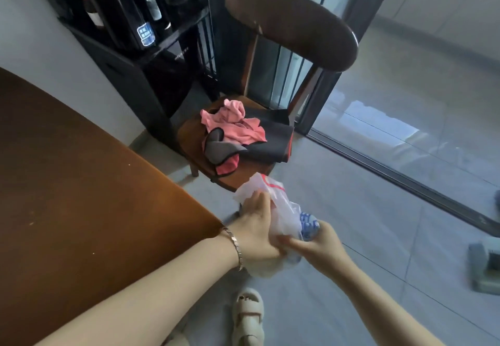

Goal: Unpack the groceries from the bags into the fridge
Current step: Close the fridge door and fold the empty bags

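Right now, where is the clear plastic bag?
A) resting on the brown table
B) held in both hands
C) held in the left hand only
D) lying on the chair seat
B: the left hand and the right hand both hold the clear plastic bag, beside the brown table and in front of the chair.

The brown worktop (81, 183) fills my left side, its rounded edge ending over the grey tiled floor (351, 224). A wooden chair (297, 26) stands on the tiles just beyond that edge. On its seat a crumpled pink garment (235, 121) partly overlaps a dark grey one (270, 140). Behind the chair a black shelf unit (130, 75) carries dark kettles (119, 7). My cream sandal (249, 313) rests on the tiles, and a blurred grey-green object (484, 267) sits at the far right.
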Action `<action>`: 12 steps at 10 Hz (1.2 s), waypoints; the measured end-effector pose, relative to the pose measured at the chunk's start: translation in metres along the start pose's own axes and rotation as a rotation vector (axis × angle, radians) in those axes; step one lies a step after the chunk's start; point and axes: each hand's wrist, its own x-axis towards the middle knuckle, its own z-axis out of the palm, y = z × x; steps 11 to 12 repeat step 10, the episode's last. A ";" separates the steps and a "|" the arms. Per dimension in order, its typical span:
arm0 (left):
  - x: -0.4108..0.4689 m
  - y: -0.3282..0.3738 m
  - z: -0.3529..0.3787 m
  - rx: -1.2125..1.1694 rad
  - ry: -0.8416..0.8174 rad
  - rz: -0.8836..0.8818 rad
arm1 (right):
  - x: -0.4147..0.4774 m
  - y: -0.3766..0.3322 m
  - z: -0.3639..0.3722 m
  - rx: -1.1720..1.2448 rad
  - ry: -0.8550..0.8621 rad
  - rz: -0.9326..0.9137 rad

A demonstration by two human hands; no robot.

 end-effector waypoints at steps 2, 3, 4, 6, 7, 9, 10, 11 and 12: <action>0.025 -0.023 0.000 0.274 0.047 -0.085 | 0.065 0.081 0.004 -0.279 0.263 0.232; 0.033 -0.035 -0.008 0.326 0.059 -0.150 | 0.094 0.110 0.023 -0.363 0.250 0.347; 0.043 -0.051 -0.017 0.280 0.037 -0.239 | 0.119 0.139 0.051 -0.454 0.188 0.399; 0.063 -0.075 -0.035 0.291 0.073 -0.300 | 0.156 0.176 0.093 -0.501 0.087 0.530; 0.073 -0.082 -0.038 0.278 0.080 -0.312 | 0.165 0.179 0.099 -0.574 0.028 0.528; 0.060 -0.081 -0.039 0.137 0.146 -0.293 | 0.163 0.130 0.086 -0.758 -0.301 0.453; 0.034 -0.074 -0.047 0.066 0.226 -0.228 | 0.147 0.056 0.072 -0.835 -0.355 0.326; 0.034 -0.074 -0.047 0.066 0.226 -0.228 | 0.147 0.056 0.072 -0.835 -0.355 0.326; 0.034 -0.074 -0.047 0.066 0.226 -0.228 | 0.147 0.056 0.072 -0.835 -0.355 0.326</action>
